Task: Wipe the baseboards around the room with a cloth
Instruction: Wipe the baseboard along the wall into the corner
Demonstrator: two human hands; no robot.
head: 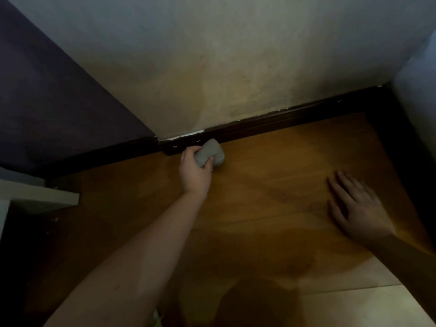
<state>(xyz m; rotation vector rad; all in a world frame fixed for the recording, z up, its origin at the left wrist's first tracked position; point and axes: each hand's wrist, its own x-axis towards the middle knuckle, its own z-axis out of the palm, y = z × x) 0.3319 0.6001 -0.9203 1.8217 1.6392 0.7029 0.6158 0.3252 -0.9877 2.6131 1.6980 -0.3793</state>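
A dark brown baseboard point(283, 120) runs along the foot of the pale wall and meets another stretch at a corner on the left. My left hand point(194, 169) grips a bunched grey cloth point(211, 153) and holds it against the baseboard just right of the corner. The cloth's far edge touches the board's face. My right hand point(356, 206) lies flat on the wooden floor point(271, 185) to the right, fingers spread and straight, holding nothing.
A dark purple wall point(47, 90) stands on the left with its own baseboard. A white shelf edge point(40, 197) juts in at the left. Pale upholstered furniture point(415, 90) closes off the right side. White chipped paint shows above the baseboard near the corner.
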